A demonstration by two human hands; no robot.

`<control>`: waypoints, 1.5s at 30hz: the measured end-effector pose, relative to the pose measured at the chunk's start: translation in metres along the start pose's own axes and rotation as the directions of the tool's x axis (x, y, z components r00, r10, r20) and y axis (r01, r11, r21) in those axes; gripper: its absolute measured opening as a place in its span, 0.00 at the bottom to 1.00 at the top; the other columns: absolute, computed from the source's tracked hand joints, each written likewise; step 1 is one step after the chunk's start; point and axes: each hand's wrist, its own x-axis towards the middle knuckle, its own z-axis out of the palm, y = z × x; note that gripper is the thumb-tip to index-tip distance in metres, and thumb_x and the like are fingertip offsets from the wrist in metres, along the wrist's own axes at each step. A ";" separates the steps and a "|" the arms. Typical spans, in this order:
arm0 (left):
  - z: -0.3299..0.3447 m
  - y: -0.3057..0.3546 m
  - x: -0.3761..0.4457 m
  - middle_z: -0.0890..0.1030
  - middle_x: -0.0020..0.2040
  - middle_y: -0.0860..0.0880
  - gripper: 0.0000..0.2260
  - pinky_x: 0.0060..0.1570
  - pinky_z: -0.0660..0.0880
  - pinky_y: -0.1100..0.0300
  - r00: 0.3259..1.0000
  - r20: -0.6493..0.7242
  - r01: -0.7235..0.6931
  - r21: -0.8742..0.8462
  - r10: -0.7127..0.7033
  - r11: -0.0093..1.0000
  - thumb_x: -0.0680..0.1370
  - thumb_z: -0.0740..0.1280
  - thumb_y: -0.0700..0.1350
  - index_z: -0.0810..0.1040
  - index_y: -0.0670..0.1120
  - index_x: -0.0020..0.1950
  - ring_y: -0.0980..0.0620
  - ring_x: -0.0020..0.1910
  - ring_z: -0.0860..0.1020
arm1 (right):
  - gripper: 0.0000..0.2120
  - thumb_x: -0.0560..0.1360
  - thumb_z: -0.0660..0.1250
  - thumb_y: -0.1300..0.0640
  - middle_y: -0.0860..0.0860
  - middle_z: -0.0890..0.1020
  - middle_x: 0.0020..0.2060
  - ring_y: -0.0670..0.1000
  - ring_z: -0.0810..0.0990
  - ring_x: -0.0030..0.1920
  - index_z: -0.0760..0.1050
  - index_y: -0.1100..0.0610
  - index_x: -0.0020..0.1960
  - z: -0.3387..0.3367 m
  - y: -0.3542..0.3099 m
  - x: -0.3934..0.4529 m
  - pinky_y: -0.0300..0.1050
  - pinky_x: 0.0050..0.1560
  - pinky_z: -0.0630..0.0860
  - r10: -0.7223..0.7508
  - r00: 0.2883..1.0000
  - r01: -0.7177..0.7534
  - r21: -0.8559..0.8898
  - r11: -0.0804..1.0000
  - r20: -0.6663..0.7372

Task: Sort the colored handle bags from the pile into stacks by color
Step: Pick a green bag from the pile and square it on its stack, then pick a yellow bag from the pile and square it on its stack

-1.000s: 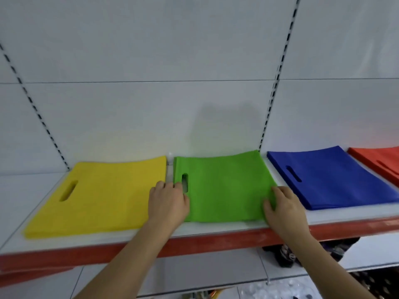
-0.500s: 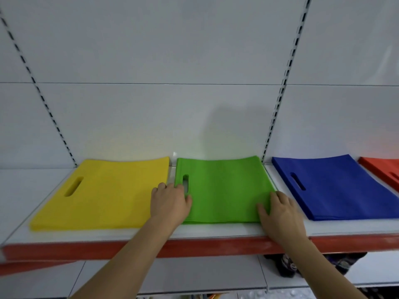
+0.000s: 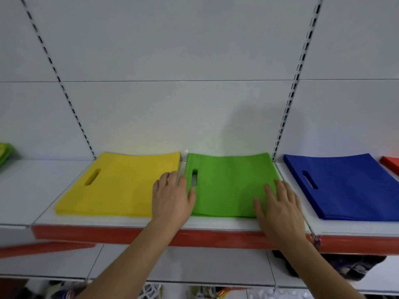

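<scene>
A flat green stack of handle bags (image 3: 226,182) lies in the middle of the white shelf (image 3: 216,223). My left hand (image 3: 171,196) rests flat at the stack's left edge, thumb on the green fabric below the handle slot and fingers over the gap toward the yellow stack (image 3: 121,182). My right hand (image 3: 280,209) lies flat with straight fingers on the green stack's near right corner. A blue stack (image 3: 349,186) sits to the right, and an orange-red stack (image 3: 391,166) shows at the far right edge.
The shelf has a red front lip (image 3: 129,234) and a white slotted back wall (image 3: 194,104). More green and yellow bags (image 3: 5,151) peek in at the far left. Mixed goods lie on the lower shelf (image 3: 345,268) below.
Both hands stay on the green stack; the right hand has slid slightly further onto its near right corner. The view has swung left, revealing the bags at the far left.
</scene>
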 end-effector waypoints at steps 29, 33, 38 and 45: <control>-0.128 -0.397 -0.211 0.67 0.80 0.41 0.34 0.78 0.59 0.39 0.918 0.012 0.391 0.124 -0.396 0.912 0.81 0.50 0.65 0.69 0.45 0.80 0.38 0.80 0.62 | 0.39 0.83 0.45 0.31 0.59 0.61 0.82 0.61 0.55 0.83 0.65 0.57 0.81 -0.008 -0.454 -0.151 0.63 0.81 0.59 -0.535 0.845 0.529 0.156 0.834 -0.003; -0.140 -0.455 -0.226 0.65 0.81 0.41 0.34 0.79 0.57 0.39 0.889 0.008 0.451 0.148 -0.457 0.880 0.82 0.50 0.65 0.66 0.47 0.81 0.38 0.81 0.59 | 0.39 0.83 0.46 0.32 0.60 0.61 0.82 0.62 0.55 0.83 0.65 0.58 0.81 -0.004 -0.526 -0.153 0.63 0.81 0.58 -0.596 0.803 0.585 0.195 0.787 -0.007; -0.140 -0.522 -0.221 0.65 0.81 0.42 0.34 0.79 0.57 0.39 0.867 0.006 0.485 0.215 -0.498 0.848 0.82 0.48 0.66 0.66 0.47 0.81 0.39 0.81 0.59 | 0.39 0.83 0.45 0.33 0.62 0.62 0.81 0.64 0.57 0.83 0.65 0.59 0.81 0.018 -0.608 -0.138 0.65 0.80 0.59 -0.631 0.775 0.620 0.235 0.748 -0.037; -0.132 -0.619 -0.174 0.64 0.81 0.43 0.32 0.80 0.57 0.41 0.866 0.033 0.465 0.313 -0.498 0.828 0.83 0.51 0.65 0.64 0.48 0.82 0.41 0.81 0.59 | 0.37 0.83 0.50 0.35 0.64 0.67 0.79 0.66 0.63 0.80 0.70 0.62 0.78 0.043 -0.712 -0.103 0.67 0.77 0.65 -0.628 0.777 0.607 0.331 0.722 -0.056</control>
